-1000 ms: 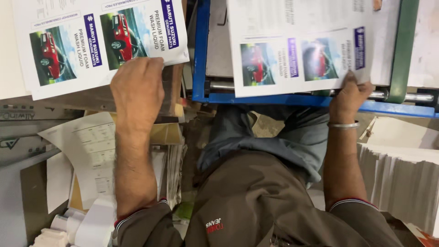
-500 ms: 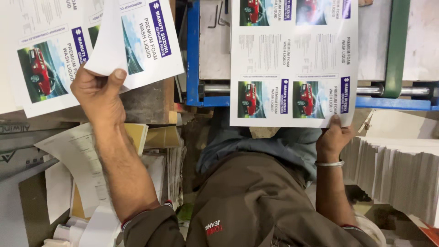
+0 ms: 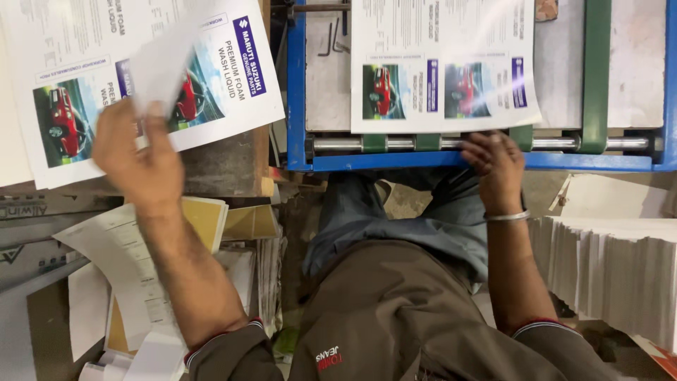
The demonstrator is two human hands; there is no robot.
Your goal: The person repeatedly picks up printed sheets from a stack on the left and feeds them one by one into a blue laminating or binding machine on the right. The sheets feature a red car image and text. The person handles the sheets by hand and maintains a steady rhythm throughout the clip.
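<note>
L hand (image 3: pixel 137 166) is up over the stack of printed sheets (image 3: pixel 63 77) at the left, fingers (image 3: pixel 151 130) closed on a loose printed sheet (image 3: pixel 211 67) w/ a red car pic and a dark blue label strip; the sheet is lifted and curling, its near corner blurred, the far part lying over the stack. The stack sits on a worn counter (image 3: pixel 218 169), partly hanging off the near edge. R hand (image 3: pixel 497 166) is at the front edge of the blue machine frame (image 3: pixel 300 92), fingers (image 3: pixel 479 144) curled down, tips pressing the near edge of a second printed sheet (image 3: pixel 444 63) that lies flat on the machine bed; can't tell if they pinch it or only hold it down. That sheet shows two red car pics side by side w/ text blocks above. A steel roller bar (image 3: pixel 395 143) w/ green collars runs along the frame just by the fingertips, and a green upright strap (image 3: pixel 596 70) crosses the bed to the right of the sheet. Metal bangle (image 3: pixel 509 216) on the R wrist. Right of the R arm, a tall pile of plain white paper (image 3: pixel 613 275). Below the L arm, loose papers and yellowish card (image 3: pixel 204 219) in a messy heap. Person's lap in brown and blue-grey cloth fills the lower middle.
</note>
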